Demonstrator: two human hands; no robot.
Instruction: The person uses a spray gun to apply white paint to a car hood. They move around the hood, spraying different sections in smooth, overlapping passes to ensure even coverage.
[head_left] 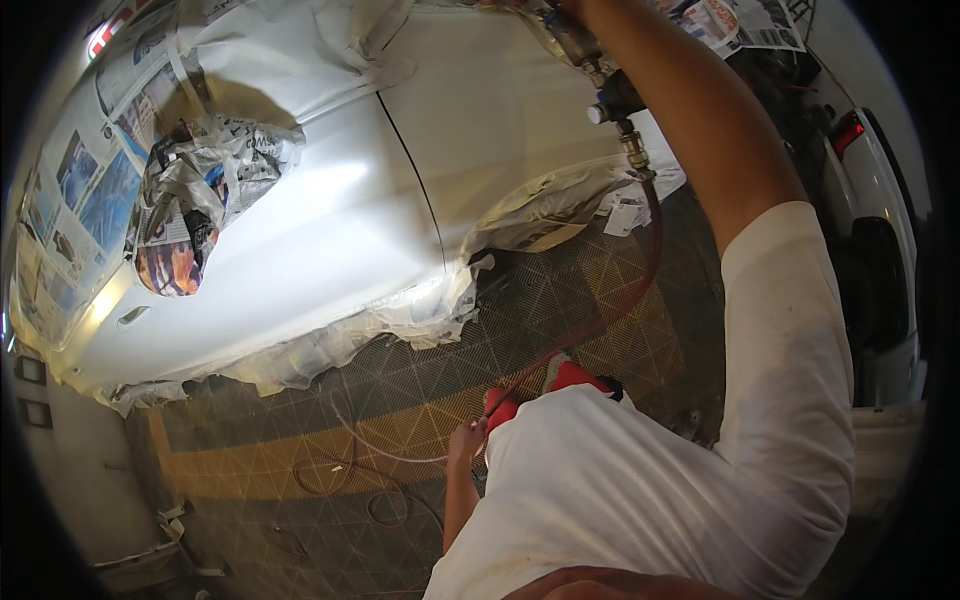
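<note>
My right arm reaches up to the top edge, where my right hand (572,8) is mostly cut off by the frame. It grips a spray gun (572,42) over the white car's front fender. A metal fitting (634,150) joins the gun to a dark red air hose (655,235). The hose hangs down and curves across to my left hand (466,440), which is closed around it low at my side. The white car door (300,225) stands before me. Newspaper and tape wrap its side mirror (185,215), and newspaper covers the side windows (85,190).
Masking film (330,350) hangs along the car's lower edge and around the wheel arch (540,205). Loops of hose (385,500) lie on the black and yellow grid floor tiles (250,465). Another white vehicle (890,200) stands at the right. A wall (80,470) closes the left.
</note>
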